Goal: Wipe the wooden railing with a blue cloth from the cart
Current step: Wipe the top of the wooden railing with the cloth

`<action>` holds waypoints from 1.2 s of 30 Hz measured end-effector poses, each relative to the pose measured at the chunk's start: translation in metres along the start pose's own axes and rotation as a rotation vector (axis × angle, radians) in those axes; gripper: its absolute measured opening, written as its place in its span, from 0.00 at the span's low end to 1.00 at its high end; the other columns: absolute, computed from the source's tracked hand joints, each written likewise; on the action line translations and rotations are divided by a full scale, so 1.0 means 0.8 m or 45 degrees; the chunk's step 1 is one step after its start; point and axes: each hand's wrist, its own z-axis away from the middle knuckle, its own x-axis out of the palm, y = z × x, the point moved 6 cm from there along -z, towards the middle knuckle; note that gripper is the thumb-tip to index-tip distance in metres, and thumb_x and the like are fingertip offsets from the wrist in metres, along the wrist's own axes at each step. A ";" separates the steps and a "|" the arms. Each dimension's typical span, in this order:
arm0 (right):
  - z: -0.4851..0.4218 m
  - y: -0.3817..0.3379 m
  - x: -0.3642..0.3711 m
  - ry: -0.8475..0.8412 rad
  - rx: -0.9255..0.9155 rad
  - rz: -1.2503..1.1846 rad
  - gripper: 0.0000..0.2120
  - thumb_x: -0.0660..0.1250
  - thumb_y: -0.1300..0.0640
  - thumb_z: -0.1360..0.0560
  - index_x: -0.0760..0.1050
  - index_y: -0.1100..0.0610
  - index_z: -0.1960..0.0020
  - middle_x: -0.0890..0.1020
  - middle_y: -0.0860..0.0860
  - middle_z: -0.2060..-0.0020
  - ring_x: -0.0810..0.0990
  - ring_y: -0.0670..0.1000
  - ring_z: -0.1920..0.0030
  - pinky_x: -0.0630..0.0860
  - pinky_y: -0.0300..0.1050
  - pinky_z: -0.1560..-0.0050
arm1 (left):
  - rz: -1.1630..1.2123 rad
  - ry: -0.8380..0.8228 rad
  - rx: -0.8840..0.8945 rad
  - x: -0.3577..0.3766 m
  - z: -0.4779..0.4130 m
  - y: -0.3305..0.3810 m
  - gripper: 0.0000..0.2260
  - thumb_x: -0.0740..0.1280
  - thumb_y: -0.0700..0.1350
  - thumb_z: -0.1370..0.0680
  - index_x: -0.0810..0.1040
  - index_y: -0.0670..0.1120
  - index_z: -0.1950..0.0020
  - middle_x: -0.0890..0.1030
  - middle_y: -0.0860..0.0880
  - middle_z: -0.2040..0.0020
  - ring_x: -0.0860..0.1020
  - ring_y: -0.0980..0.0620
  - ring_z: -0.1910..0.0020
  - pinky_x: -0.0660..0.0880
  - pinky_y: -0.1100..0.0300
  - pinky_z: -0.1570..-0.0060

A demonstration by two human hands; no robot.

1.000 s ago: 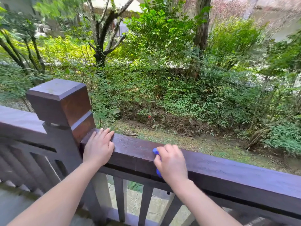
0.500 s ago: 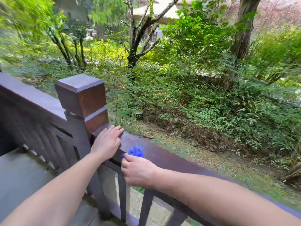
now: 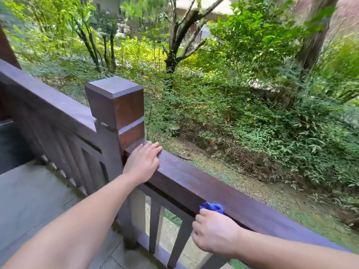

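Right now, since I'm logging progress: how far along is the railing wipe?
Done: the blue cloth is fetched and sits in the right hand. In hand: that hand presses it on the near face of the rail, while the left hand rests on top beside the post. Left: wiped wood cannot be told from unwiped, so the section beyond the post may still wait.

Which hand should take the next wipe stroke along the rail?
Right. The right hand grips the blue cloth against the near face of the railing. The left hand lies flat on the rail top beside the post, holding nothing.
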 end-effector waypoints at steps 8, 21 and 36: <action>-0.096 0.052 -0.088 0.230 -0.037 0.041 0.10 0.58 0.61 0.30 0.74 0.51 0.66 0.75 0.47 0.69 0.73 0.52 0.66 0.71 0.45 0.61 | -0.030 -0.051 0.039 0.003 -0.002 -0.006 0.22 0.54 0.47 0.19 0.66 0.50 0.24 0.64 0.51 0.22 0.58 0.52 0.22 0.51 0.53 0.23; 0.037 0.017 -0.023 0.309 0.015 -0.242 0.07 0.67 0.54 0.37 0.69 0.50 0.69 0.70 0.46 0.74 0.70 0.51 0.74 0.68 0.40 0.70 | 0.012 -0.139 -0.091 -0.003 0.028 0.035 0.21 0.53 0.49 0.18 0.67 0.49 0.26 0.63 0.51 0.22 0.57 0.52 0.22 0.51 0.51 0.23; 0.089 0.071 -0.028 0.898 0.227 -0.693 0.08 0.61 0.47 0.23 0.76 0.49 0.56 0.79 0.47 0.56 0.77 0.53 0.57 0.71 0.47 0.61 | 0.010 -0.259 -0.387 -0.028 0.104 0.121 0.16 0.55 0.49 0.20 0.75 0.49 0.36 0.74 0.50 0.32 0.69 0.52 0.31 0.67 0.55 0.35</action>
